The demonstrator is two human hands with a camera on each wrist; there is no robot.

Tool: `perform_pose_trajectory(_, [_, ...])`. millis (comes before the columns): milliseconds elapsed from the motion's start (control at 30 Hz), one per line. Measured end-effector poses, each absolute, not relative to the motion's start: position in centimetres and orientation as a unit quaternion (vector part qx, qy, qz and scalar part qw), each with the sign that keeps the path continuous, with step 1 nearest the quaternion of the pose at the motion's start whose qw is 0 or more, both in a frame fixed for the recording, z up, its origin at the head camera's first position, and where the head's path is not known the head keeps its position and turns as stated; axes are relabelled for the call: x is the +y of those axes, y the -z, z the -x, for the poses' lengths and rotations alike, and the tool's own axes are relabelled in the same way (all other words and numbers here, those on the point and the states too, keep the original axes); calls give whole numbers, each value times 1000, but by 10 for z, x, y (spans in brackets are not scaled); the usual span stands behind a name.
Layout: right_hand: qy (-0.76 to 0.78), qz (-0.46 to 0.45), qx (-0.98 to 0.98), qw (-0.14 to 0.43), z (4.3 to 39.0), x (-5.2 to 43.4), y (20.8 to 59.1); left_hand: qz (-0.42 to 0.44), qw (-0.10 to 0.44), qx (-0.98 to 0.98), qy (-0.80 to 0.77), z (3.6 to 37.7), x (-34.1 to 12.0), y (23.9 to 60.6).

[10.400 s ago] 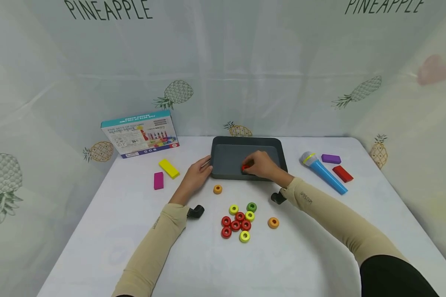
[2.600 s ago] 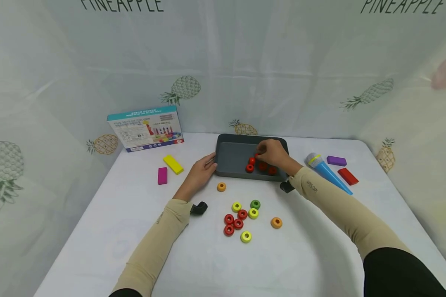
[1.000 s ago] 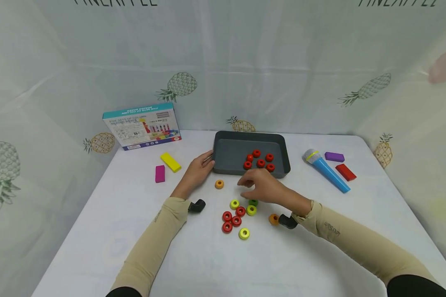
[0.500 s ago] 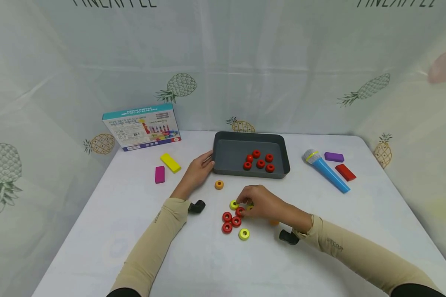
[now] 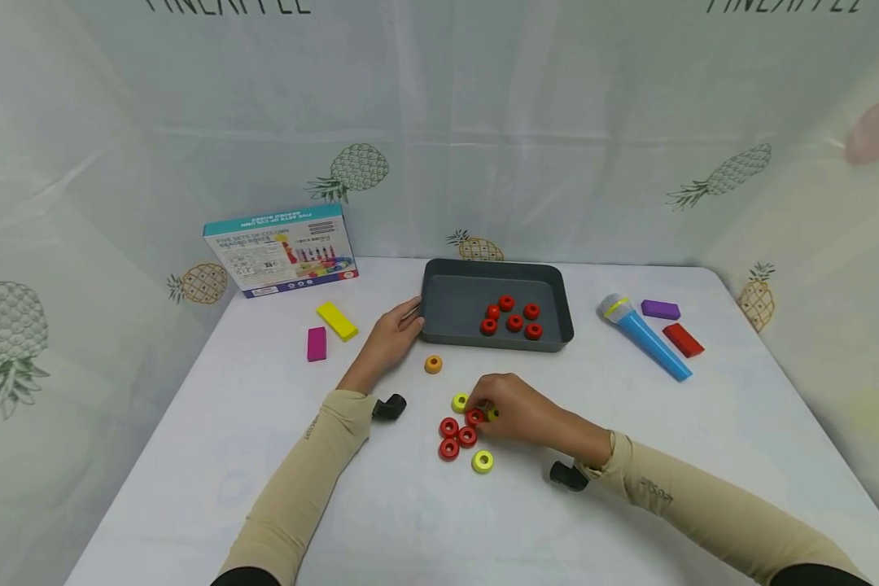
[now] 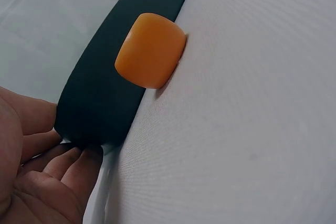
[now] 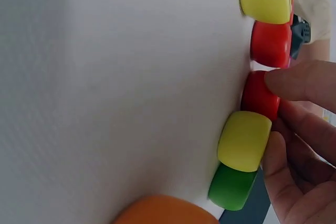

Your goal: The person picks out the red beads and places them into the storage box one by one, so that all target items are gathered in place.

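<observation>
- Right now the right hand [image 5: 516, 411] sits low over the loose cluster of rings on the white table [image 5: 264, 488], its fingers curled in and closing on a red ring [image 5: 474, 417] at the cluster's upper edge.
- From the right wrist view, a fingertip [image 7: 299, 82] presses on top of that red ring [image 7: 260, 98] while the other fingers curl in just beside it; the thumb's place I cannot tell.
- Just beside it lie three more red rings [image 5: 457, 437], close together, with a yellow-green ring [image 5: 460, 402] above them and another yellow-green ring [image 5: 483, 461] below.
- Seen from the right wrist, a yellow-green ring [image 7: 244, 141] touches the pinched red one, and a green ring [image 7: 231, 187] sits next to that.
- Further up, an orange ring [image 5: 433, 364] lies alone, between the cluster and the dark grey tray [image 5: 447, 305].
- Inside the tray, five red rings [image 5: 513, 317] are grouped towards its right half.
- The left hand [image 5: 391, 338] rests on the table with straight fingers together, touching the tray's left near corner; the left wrist view shows the fingertips [image 6: 79, 156] against the tray's edge [image 6: 105, 108].
- Off to the left lie a yellow block [image 5: 336, 321] and a magenta block [image 5: 316, 343], with a toy box [image 5: 281, 256] propped against the backdrop behind them.
- On the right lie a blue toy microphone [image 5: 645, 348], a purple block [image 5: 661, 309] and a red block [image 5: 683, 339].
</observation>
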State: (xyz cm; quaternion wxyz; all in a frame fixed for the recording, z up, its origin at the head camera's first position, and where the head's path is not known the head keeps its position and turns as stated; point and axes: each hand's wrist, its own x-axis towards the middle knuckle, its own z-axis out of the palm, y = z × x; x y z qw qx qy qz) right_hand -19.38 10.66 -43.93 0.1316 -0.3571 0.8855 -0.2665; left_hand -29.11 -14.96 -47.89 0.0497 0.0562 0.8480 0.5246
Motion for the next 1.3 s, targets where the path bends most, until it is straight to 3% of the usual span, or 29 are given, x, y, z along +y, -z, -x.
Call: perform_pose_trajectory(1300, [326, 345, 873, 110, 214, 114, 416, -52, 50, 850, -521, 294, -150, 481])
